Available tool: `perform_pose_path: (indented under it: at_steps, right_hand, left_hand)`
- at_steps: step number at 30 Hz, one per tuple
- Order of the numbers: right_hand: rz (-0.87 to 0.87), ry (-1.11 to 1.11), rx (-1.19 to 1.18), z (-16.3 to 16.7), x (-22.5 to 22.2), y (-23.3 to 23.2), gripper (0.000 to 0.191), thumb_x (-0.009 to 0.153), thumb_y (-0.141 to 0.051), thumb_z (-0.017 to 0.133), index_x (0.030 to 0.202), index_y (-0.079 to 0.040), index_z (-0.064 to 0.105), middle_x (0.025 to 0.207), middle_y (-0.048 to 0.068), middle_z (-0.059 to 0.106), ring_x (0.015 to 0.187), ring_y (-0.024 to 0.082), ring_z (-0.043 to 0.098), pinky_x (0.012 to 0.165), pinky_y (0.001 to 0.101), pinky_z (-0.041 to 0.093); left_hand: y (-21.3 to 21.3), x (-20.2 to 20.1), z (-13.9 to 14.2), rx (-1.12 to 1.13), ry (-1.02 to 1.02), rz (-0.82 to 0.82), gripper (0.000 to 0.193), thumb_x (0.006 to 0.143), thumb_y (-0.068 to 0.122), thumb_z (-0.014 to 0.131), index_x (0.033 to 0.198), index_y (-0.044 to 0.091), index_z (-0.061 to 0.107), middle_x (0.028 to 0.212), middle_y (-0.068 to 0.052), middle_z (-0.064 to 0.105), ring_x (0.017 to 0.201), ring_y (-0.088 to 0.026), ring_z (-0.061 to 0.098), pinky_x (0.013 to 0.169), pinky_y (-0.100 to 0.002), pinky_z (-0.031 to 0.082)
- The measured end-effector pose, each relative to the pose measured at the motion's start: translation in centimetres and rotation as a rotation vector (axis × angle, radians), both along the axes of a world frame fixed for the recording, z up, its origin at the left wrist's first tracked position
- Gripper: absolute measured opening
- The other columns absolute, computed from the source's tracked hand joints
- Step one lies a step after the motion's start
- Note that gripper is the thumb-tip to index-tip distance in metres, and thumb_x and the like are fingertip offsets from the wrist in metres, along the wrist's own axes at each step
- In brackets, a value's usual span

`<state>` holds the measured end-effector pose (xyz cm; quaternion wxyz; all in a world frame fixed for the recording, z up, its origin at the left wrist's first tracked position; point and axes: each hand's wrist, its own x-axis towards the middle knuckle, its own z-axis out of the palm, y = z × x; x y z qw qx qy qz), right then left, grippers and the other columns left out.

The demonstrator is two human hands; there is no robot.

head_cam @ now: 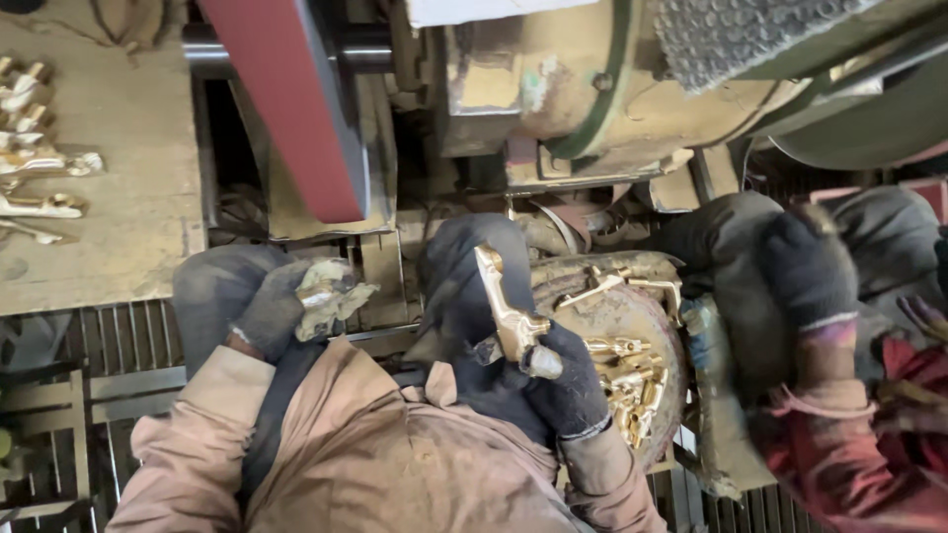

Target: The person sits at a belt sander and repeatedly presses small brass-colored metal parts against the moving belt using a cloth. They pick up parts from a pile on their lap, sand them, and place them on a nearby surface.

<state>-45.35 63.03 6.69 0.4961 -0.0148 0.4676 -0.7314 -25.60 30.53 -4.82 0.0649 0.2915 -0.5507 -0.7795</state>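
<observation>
Seen from above, a person in a dusty tan jacket and dark gloves works at a grimy belt grinder. The right hand (565, 387) grips a brass casting (506, 308), a long, curved, tap-like part, with its fingers closed round the thick lower end; the thin end points up toward the machine. The left hand (272, 311) is closed on a crumpled, dirty rag (331, 294).

The casting looks solid, rigid and fairly heavy for its size, with a smooth, shiny skin that could slip in a glove. The thick base seems the safest place to hold it.

Just right of the right hand, a round basin (632, 311) holds more brass parts (622, 380) in a heap. Further brass pieces (39, 163) lie on a dusty desk (128, 197) at the upper left. A red belt (286, 99) slants overhead. Below is metal floor grating (128, 336). At the right edge, another worker's gloved hand (805, 266) shows, blurred.
</observation>
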Motion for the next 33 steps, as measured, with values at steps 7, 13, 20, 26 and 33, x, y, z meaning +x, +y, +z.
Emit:
perform_pose_path:
  at_steps: [7, 13, 20, 26, 33]
  right_hand:
    - [-0.160, 0.202, 0.299, -1.3, -3.0, 8.2, 0.047, 0.084, -0.015, 0.071, 0.123, 0.011, 0.065, 0.095, 0.012, 0.072, 0.072, 0.018, 0.066, 0.066, 0.0337, 0.059]
    - [-0.002, 0.367, 0.855, -3.3, -6.4, 17.3, 0.048, 0.084, -0.017, 0.073, 0.128, 0.001, 0.068, 0.102, 0.013, 0.077, 0.072, 0.022, 0.070, 0.062, 0.0347, 0.060]
    - [-0.029, 0.420, 0.929, -5.3, -8.5, 22.2, 0.036, 0.086, -0.013, 0.072, 0.120, 0.000, 0.075, 0.106, 0.012, 0.078, 0.083, 0.020, 0.072, 0.070, 0.0344, 0.061]
    - [0.144, 1.009, 1.168, -7.3, -10.2, 18.5, 0.029, 0.085, -0.020, 0.075, 0.111, -0.009, 0.079, 0.100, 0.016, 0.078, 0.090, 0.029, 0.075, 0.078, 0.0371, 0.060]
    - [0.503, 1.409, 1.438, -7.6, -10.6, 15.4, 0.027, 0.085, -0.020, 0.065, 0.107, -0.026, 0.081, 0.096, 0.013, 0.076, 0.089, 0.035, 0.072, 0.081, 0.0475, 0.057]
  left_hand:
    - [0.1, -0.1, -0.7, 0.071, -0.083, -0.018, 0.029, 0.091, 0.007, 0.067, 0.120, 0.000, 0.068, 0.092, -0.008, 0.072, 0.067, -0.013, 0.064, 0.056, -0.028, 0.052]
    - [0.4, -0.4, 0.0, 0.108, -0.098, -0.051, 0.030, 0.091, 0.007, 0.067, 0.120, 0.000, 0.069, 0.089, -0.009, 0.072, 0.063, -0.014, 0.063, 0.053, -0.028, 0.052]
    - [0.1, -0.8, -1.0, -0.146, -0.096, -0.107, 0.033, 0.089, 0.002, 0.066, 0.122, -0.001, 0.068, 0.100, -0.008, 0.074, 0.082, -0.012, 0.068, 0.069, -0.027, 0.057]
    - [-0.1, -0.4, -2.0, -0.122, -0.080, -0.107, 0.032, 0.089, 0.001, 0.066, 0.121, -0.001, 0.070, 0.105, -0.007, 0.074, 0.086, -0.014, 0.067, 0.074, -0.029, 0.056]
    - [-0.4, -0.3, -2.0, -0.167, -0.050, -0.080, 0.029, 0.088, 0.000, 0.067, 0.117, 0.000, 0.071, 0.103, -0.005, 0.074, 0.089, -0.012, 0.068, 0.078, -0.027, 0.057]
